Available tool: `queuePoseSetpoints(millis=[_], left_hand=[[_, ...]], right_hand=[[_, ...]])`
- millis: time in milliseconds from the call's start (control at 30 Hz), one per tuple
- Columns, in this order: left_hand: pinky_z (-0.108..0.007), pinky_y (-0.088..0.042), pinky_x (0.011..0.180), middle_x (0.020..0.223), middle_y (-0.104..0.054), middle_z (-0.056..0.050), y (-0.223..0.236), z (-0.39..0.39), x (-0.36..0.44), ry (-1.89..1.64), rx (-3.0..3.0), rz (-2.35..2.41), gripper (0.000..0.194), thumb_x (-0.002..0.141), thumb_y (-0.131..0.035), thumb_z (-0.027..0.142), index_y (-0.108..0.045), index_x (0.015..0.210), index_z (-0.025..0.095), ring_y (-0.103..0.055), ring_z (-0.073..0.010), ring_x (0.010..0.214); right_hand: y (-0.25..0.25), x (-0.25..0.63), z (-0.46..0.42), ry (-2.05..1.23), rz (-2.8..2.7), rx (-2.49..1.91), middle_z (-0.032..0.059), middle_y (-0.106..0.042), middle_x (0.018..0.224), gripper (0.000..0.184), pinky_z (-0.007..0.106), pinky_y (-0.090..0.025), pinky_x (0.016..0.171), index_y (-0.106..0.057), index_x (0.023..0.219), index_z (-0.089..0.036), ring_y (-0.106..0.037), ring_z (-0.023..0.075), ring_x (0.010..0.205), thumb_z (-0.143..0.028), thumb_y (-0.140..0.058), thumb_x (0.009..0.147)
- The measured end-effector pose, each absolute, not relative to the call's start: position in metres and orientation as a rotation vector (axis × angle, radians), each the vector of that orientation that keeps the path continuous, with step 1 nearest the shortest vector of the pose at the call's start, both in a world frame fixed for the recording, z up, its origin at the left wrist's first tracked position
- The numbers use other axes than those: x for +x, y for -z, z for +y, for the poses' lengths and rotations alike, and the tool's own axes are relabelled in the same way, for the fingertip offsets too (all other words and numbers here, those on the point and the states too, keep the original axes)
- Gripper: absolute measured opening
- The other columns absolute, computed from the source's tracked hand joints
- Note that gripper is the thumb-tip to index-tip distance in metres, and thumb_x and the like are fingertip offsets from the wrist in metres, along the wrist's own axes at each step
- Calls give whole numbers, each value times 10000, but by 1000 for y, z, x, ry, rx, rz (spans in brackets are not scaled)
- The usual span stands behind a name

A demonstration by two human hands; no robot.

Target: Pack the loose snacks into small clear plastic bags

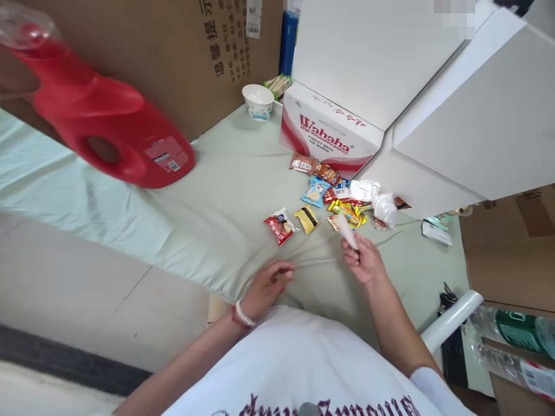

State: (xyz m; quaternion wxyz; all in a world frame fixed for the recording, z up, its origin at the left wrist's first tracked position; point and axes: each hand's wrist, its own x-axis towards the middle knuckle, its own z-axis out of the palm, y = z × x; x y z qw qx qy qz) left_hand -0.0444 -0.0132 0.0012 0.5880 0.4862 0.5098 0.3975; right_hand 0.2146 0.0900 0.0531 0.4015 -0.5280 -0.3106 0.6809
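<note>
My right hand [364, 260] pinches a thin white packet-like piece [347, 232], seen nearly edge-on; its exact kind is unclear. My left hand [266, 286] rests near my shirt, fingers loosely bent and apart, with nothing visible in it. Beyond the left hand lie a red-and-white snack packet [281, 226] and a small yellow packet with a black band [306, 219]. Past the right hand is a loose pile of wrapped snacks: a light blue packet [315, 192], yellow wrappers [347, 212], a brown packet [303, 164] and crumpled clear-white wrappers [384, 209].
A Wahaha carton [332, 130] stands behind the snacks, with a white paper bowl [258, 103] to its left. A large red jug [117, 127] stands at left on the pale green cloth [234, 173]. Plastic bottles [515, 335] and a white roll [453, 320] lie right.
</note>
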Motion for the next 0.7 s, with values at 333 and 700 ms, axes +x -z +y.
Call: queuePoseSetpoints(millis=[333,700], left_hand=[[-243,-368,545,581,-552,27,7,29,21,-949,868,1038,518,768,-696,661,-644,784,145,-452,-91,529],[-265,-429,653,714,-633,-9,11,12,9,-1002,1037,1208,294,792,-723,457,-696,775,164,-538,-132,663]], right_hand=[[-7,173,7,-1767,-786,-1441,-89,-365,519,417,217,-117,420,-582,750,-200,-189,62,453,-569,-777,737],[12,164,12,-1480,-1338,-1438,-25,-550,661,188,256,-388,609,-627,772,-200,-457,144,632,-377,-581,818]])
